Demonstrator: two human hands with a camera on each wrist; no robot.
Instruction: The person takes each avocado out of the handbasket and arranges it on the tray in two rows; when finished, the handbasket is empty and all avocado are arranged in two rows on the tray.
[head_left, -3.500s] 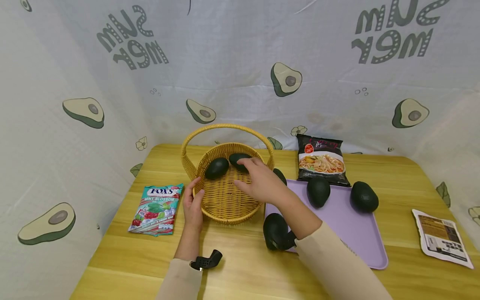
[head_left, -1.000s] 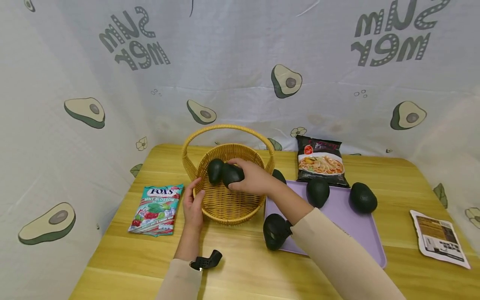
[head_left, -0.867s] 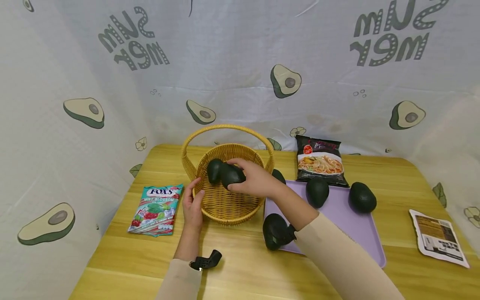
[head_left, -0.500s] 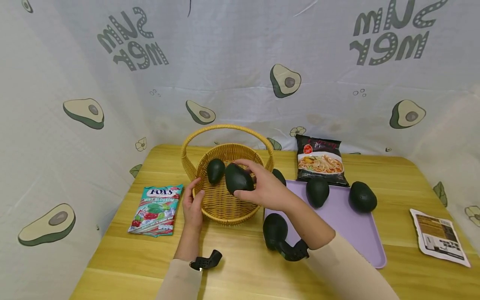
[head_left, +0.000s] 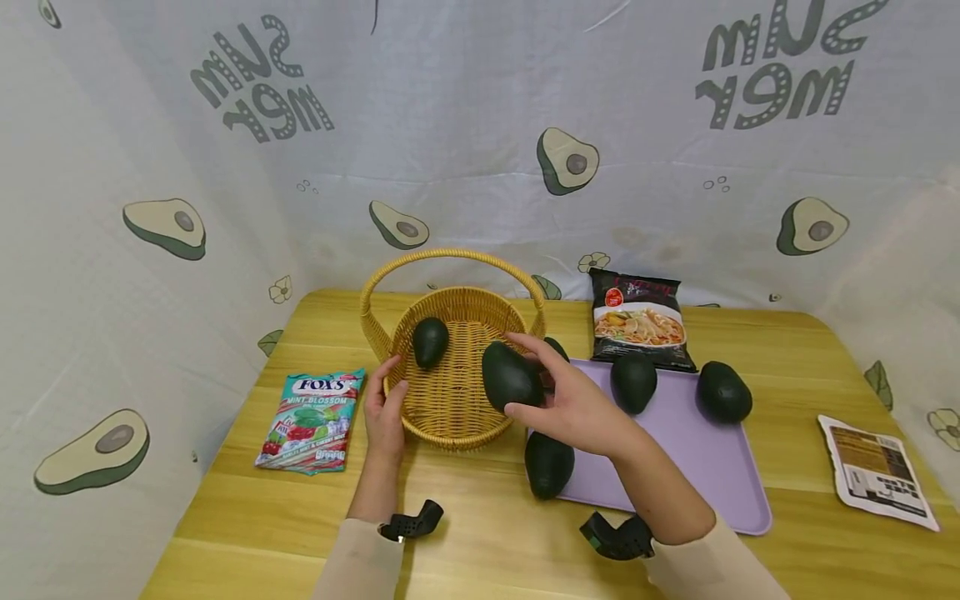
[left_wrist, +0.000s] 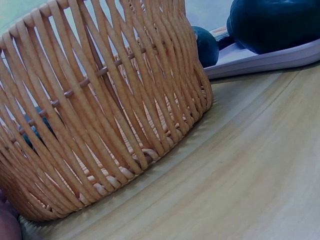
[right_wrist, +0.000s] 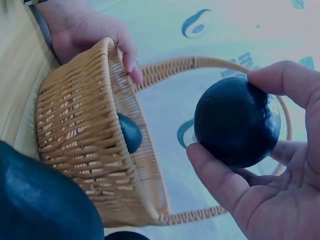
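A yellow wicker basket [head_left: 450, 417] with a tall handle stands on the table. My left hand [head_left: 386, 417] grips its left rim; in the right wrist view its fingers hook over the edge. One dark green avocado [head_left: 431, 342] lies inside, toward the back left. My right hand [head_left: 570, 404] holds another avocado [head_left: 510, 377] between thumb and fingers, raised over the basket's right rim. Beside the basket, a lilac tray [head_left: 701, 467] bears several avocados around its edges, such as the near-left avocado [head_left: 549, 465] and the avocado [head_left: 633, 382] at the back.
Left of the basket lies a candy bag [head_left: 311, 421]. A black noodle packet [head_left: 640, 321] sits behind the tray, and a white-edged packet [head_left: 877, 471] lies at the far right. A printed curtain [head_left: 465, 150] hangs behind the wooden table [head_left: 480, 542].
My right hand reached into the basket, took hold of one of two avocados and lifted it out rightward. The avocado left inside has turned. My left hand stayed at the rim.
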